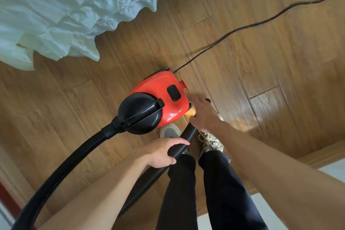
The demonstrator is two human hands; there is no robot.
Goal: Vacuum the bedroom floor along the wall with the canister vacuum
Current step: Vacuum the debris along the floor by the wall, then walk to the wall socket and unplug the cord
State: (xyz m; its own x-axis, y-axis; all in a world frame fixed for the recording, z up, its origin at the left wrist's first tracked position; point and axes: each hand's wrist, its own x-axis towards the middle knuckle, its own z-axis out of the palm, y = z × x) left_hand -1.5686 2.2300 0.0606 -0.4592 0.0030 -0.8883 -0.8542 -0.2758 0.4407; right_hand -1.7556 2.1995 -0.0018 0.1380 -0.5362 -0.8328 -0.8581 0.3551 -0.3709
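Above wood floor: left hand (164, 150) wraps hose (182, 143); right hand (202, 112) spread, empty, beside vacuum (158, 102).

Wood-plank floor (261, 52), glossy with a bright patch of light at right; pale green ruffled bed cover (65, 5) hangs over it at upper left.

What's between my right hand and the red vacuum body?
Nothing visible. The right hand hangs open just beside the vacuum body, near its lower right edge, with no object between them. The left hand grips the hose below, clear of that gap.
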